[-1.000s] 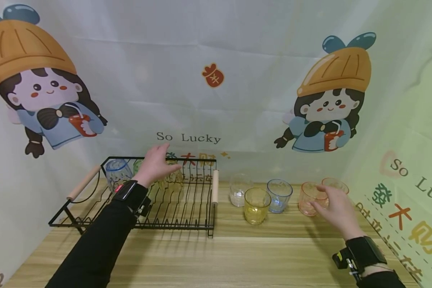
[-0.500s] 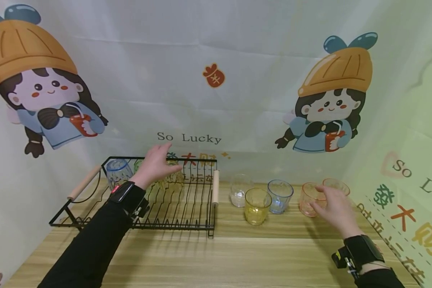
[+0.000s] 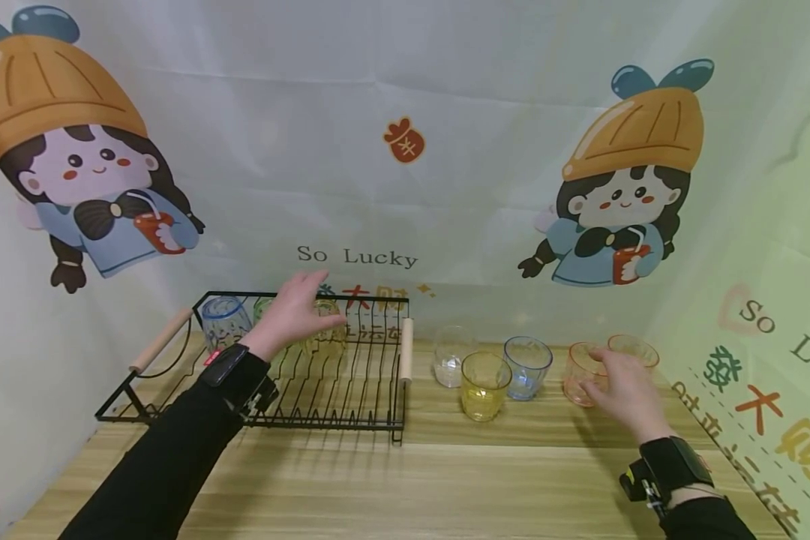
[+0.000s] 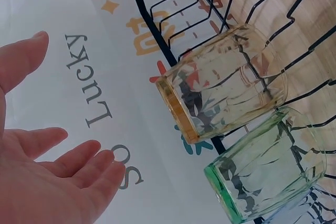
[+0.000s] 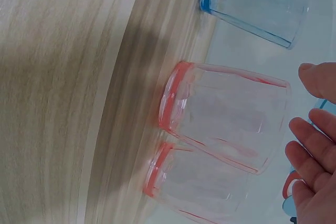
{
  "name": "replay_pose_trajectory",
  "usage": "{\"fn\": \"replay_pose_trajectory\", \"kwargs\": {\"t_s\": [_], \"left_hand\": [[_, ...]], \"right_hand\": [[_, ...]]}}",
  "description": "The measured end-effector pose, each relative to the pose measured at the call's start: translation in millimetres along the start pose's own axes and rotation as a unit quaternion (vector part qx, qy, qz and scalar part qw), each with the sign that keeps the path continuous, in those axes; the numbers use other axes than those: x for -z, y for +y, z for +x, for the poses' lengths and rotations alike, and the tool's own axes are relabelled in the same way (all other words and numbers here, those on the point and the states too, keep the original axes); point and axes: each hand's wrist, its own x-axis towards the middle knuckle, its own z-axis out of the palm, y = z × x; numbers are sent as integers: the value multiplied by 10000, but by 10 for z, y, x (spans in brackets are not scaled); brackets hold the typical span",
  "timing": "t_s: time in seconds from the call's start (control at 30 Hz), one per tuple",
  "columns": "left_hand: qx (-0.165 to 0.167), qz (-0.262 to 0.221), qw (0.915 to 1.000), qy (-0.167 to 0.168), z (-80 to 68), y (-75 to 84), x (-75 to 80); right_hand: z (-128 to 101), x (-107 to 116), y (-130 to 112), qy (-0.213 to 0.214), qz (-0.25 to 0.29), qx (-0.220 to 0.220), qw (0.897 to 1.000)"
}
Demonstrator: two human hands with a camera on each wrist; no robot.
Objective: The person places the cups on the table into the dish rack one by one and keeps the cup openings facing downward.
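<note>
My left hand (image 3: 295, 313) hovers open over the back of a black wire dish rack (image 3: 351, 409). In the left wrist view its spread fingers (image 4: 79, 158) stay apart from a yellow glass (image 4: 223, 85) and a green glass (image 4: 262, 169) lying in the rack. A blue glass (image 3: 224, 320) stands in the rack further left. My right hand (image 3: 619, 381) is open beside a pink-rimmed glass (image 3: 579, 372); in the right wrist view the fingers (image 5: 310, 140) are just short of that glass (image 5: 226, 111). A second pink-rimmed glass (image 5: 199, 187) stands right behind it.
On the wooden table (image 3: 445, 480), between rack and right hand, stand a clear glass (image 3: 449, 355), a yellow glass (image 3: 482, 385) and a blue glass (image 3: 527, 366). The rack has wooden handles (image 3: 406, 349). A printed cloth backdrop (image 3: 405, 150) closes the back and sides.
Both hands stay almost where they were. The right hand has edged slightly closer to the pink-rimmed glass; the view has shifted a little.
</note>
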Motion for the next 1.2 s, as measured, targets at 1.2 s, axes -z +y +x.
{"fn": "replay_pose_trajectory", "kwargs": {"t_s": [1.2], "left_hand": [[-455, -333, 9984, 30, -252, 135, -131]], "right_hand": [[78, -202, 46, -192, -532, -2, 9984]]}}
